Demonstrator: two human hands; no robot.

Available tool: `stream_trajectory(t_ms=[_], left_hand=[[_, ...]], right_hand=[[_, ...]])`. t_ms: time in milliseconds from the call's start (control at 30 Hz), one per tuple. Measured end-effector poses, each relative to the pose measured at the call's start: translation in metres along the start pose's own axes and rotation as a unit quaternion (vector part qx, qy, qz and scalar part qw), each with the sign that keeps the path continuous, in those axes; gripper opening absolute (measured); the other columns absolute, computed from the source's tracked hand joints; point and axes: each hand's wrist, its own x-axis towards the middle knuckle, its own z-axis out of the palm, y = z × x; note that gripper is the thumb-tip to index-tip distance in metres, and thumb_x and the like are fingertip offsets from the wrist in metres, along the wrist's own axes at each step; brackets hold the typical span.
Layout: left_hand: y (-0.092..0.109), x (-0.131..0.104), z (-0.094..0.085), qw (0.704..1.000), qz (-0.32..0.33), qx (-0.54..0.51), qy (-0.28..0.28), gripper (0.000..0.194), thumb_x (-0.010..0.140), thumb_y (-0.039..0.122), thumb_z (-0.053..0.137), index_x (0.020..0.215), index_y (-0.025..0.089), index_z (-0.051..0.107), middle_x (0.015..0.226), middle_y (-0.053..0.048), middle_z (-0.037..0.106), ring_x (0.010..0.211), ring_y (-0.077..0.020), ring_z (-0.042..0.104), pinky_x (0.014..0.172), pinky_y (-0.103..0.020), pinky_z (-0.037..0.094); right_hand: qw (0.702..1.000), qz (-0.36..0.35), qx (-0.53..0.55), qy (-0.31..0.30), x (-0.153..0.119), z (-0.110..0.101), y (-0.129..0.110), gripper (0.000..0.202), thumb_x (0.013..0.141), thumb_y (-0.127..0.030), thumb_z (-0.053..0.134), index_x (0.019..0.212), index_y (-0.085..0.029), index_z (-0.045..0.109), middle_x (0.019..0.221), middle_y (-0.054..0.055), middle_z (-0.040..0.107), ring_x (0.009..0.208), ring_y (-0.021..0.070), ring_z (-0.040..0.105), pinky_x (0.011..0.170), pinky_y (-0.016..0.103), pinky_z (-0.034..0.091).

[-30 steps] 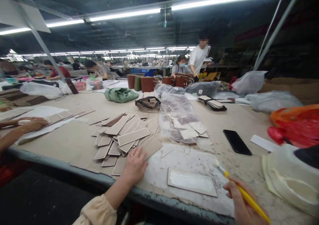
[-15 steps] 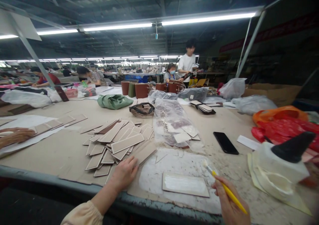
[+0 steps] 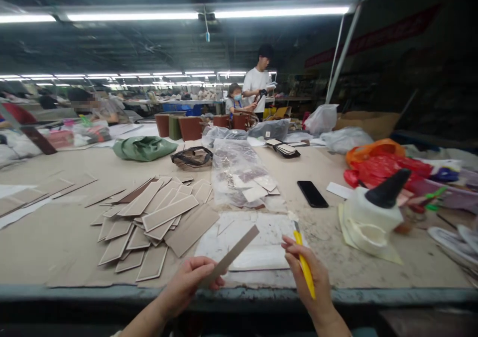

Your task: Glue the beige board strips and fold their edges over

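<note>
My left hand (image 3: 192, 280) pinches a grey-brown flat panel (image 3: 237, 250), tilted up and seen at a steep angle. In my right hand (image 3: 311, 282) is a yellow-handled brush (image 3: 306, 267), its pale tip (image 3: 293, 219) pointing away from me. Between the hands, a panel coated in white (image 3: 257, 260) lies on a stained white sheet (image 3: 246, 222), partly hidden by the held panel. To the left spreads a loose pile of beige panels with pale borders (image 3: 170, 212). A white bottle with a black cone-shaped top (image 3: 373, 212) stands right of the brush.
A black phone (image 3: 312, 193) lies beyond the brush. Clear plastic bags (image 3: 244, 172), a green bag (image 3: 145, 149) and red and orange bags (image 3: 384, 165) are on the table. Brown bucket-shaped pieces (image 3: 192, 128) stand at the back. Other people (image 3: 257, 85) work behind.
My left hand has lifted a panel from beside the pile and brought it towards the coated one. My right hand still holds the brush, now turned more upright. The view has swung right.
</note>
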Motion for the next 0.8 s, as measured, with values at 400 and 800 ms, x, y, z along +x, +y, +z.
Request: stream_trajectory(t_ms=[400, 800], left_hand=[[-0.019, 0.02, 0.034, 0.989, -0.096, -0.09, -0.07, 0.053, 0.077, 0.058, 0.064, 0.094, 0.008, 0.066, 0.084, -0.013, 0.07, 0.073, -0.0214, 0.07, 0.055, -0.022, 0.052], [-0.031, 0.048, -0.001, 0.917, 0.179, 0.337, 0.113, 0.025, 0.086, 0.035, 0.054, 0.078, 0.015, 0.068, 0.068, -0.004, 0.067, 0.066, -0.0161, 0.063, 0.064, -0.026, 0.051]], right_hand=[[0.997, 0.071, -0.033, 0.016, 0.002, -0.006, -0.011, 0.02, 0.084, -0.038, 0.06, 0.072, -0.022, 0.058, 0.082, 0.003, 0.07, 0.078, 0.017, 0.068, 0.07, 0.024, 0.052], [0.973, 0.202, -0.088, 0.065, 0.007, -0.021, 0.01, 0.033, 0.078, -0.054, 0.06, 0.078, -0.021, 0.06, 0.066, -0.002, 0.061, 0.051, 0.0132, 0.059, 0.05, 0.022, 0.048]])
